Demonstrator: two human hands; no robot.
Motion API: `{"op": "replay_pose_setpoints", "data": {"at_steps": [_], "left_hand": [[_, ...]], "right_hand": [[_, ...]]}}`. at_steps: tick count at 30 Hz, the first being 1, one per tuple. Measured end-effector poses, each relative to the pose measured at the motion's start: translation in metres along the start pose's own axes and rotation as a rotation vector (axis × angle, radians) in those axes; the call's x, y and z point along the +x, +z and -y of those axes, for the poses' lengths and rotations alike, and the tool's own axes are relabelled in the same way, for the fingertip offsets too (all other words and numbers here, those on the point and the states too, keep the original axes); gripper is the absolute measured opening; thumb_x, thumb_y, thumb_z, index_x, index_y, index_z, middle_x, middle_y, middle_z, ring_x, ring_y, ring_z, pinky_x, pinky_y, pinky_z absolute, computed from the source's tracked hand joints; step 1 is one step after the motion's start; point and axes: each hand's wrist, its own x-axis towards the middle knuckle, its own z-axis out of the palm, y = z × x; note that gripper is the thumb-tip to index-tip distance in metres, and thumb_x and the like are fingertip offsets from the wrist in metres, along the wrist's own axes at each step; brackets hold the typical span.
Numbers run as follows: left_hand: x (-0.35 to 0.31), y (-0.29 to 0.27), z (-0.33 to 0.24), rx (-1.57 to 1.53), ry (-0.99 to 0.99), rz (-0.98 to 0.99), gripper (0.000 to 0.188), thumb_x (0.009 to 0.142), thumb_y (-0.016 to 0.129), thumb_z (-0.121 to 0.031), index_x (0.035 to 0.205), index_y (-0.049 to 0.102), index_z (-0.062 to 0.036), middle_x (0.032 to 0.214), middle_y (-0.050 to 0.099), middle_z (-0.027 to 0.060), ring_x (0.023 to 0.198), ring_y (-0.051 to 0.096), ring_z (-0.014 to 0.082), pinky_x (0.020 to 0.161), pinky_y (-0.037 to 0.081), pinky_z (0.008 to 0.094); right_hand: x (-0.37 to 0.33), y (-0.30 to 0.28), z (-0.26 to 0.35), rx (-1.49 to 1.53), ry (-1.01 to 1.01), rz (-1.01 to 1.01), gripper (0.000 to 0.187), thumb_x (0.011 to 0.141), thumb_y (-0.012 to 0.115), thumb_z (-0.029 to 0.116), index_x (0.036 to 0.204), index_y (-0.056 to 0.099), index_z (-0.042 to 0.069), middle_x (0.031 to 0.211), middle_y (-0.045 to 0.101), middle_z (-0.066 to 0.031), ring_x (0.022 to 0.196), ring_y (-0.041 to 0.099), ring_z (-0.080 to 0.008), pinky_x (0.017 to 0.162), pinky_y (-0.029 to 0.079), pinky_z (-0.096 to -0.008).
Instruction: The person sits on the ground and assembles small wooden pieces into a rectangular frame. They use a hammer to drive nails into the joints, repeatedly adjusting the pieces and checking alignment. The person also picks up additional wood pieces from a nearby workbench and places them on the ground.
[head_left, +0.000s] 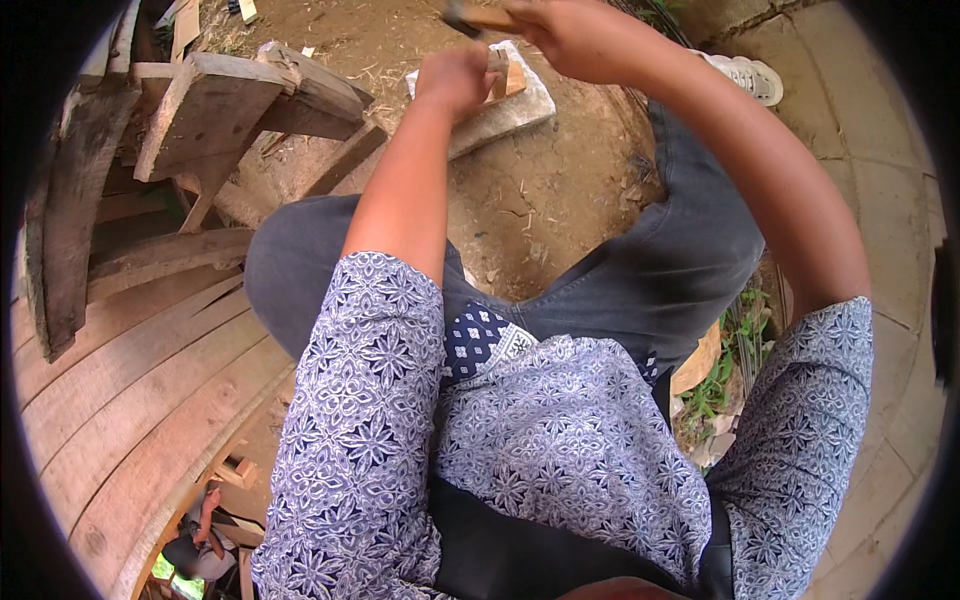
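My right hand is closed round the wooden handle of a hammer, near the top edge of the view. The hammer's dark head is to the left of that hand, a little above my left hand. My left hand is closed on a small piece of wood, held upright over a pale stone slab. Beside it a light-coloured wood block rests on the slab. My left fingertips are partly hidden, and so is the lower end of the piece.
A weathered wooden structure with thick planks stands at the left, above curved boards. Another person is at the lower left. Bare soil lies between my legs, with paving along the right.
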Motion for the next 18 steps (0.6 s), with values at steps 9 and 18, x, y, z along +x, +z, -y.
{"op": "replay_pose_setpoints", "data": {"at_steps": [9,18], "left_hand": [[-0.001,-0.006,-0.006,-0.006,-0.007,-0.009,0.034,0.093,0.064,-0.037,0.112,0.061,-0.0081,0.101,0.072,0.0168,0.097,0.068,0.0377,0.084,0.054,0.0479],[-0.001,-0.012,-0.009,0.040,-0.021,0.032,0.031,0.093,0.062,-0.036,0.109,0.063,-0.0091,0.102,0.072,0.0156,0.099,0.069,0.0357,0.083,0.054,0.0480]], "right_hand": [[0.034,-0.003,-0.006,-0.139,0.019,0.128,0.028,0.086,0.056,0.012,0.109,0.069,0.005,0.097,0.071,-0.0229,0.095,0.067,-0.0428,0.081,0.052,-0.0512],[0.042,0.002,-0.017,-0.096,0.002,0.050,0.030,0.092,0.052,0.020,0.112,0.067,0.005,0.102,0.070,-0.0244,0.097,0.067,-0.0423,0.084,0.052,-0.0509]]}}
